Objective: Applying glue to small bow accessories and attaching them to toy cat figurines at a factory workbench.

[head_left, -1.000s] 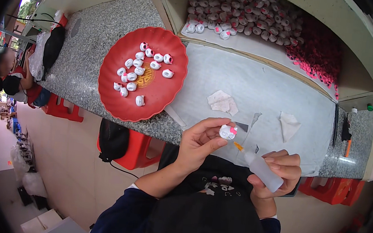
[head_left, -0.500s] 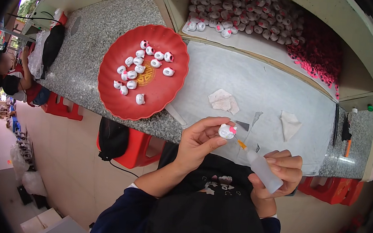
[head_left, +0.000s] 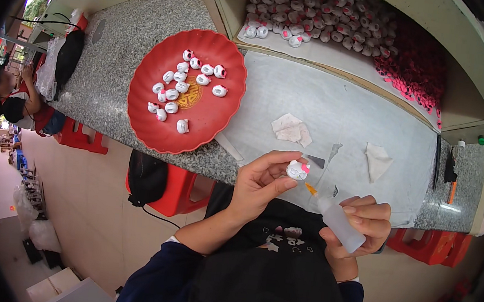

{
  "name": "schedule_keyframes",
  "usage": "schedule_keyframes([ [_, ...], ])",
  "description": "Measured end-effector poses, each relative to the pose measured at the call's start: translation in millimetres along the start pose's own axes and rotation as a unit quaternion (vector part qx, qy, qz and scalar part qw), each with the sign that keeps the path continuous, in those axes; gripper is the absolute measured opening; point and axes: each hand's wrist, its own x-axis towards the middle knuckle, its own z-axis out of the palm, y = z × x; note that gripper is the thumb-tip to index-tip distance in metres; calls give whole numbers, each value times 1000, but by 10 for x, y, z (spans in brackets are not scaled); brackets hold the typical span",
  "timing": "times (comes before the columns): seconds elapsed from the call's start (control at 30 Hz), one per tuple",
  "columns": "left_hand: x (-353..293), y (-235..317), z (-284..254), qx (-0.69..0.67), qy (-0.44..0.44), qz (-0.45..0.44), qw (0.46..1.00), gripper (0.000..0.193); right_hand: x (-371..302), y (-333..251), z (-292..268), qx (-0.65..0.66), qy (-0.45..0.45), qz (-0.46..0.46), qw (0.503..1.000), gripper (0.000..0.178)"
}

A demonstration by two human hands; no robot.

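Observation:
Between the thumb and fingers of my left hand is a small white cat-head figurine with a pink bow. My right hand grips a translucent white squeeze bottle, tilted up and to the left. Its orange needle tip points at the figurine from just below right; whether the two touch, I cannot tell. A red scalloped plate at the left carries several similar white figurines with pink bows.
White paper covers the granite bench, with crumpled tissue and a folded cloth on it. A shelf behind holds many white figurines and a heap of pink pieces. Red stools stand below; another person sits far left.
The bottle has shifted slightly left and up, bringing its orange tip nearer the figurine. My left hand stays nearly in place, with the figurine slightly higher.

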Motion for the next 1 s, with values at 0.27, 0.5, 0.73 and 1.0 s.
schedule_keyframes([
  [0.27,26,-26,-25,143,-32,114,983,33,-4,-1,12,-5,-4,5,1000,40],
  [0.5,26,-5,-39,197,-22,132,971,32,6,-2,5,2,-31,13,999,40],
  [0.73,65,-29,-15,194,-32,143,970,32,4,1,-14,-29,-5,19,999,41],
  [1.0,79,102,-236,84,86,141,983,36,299,382,-416,104,21,208,972,29],
])
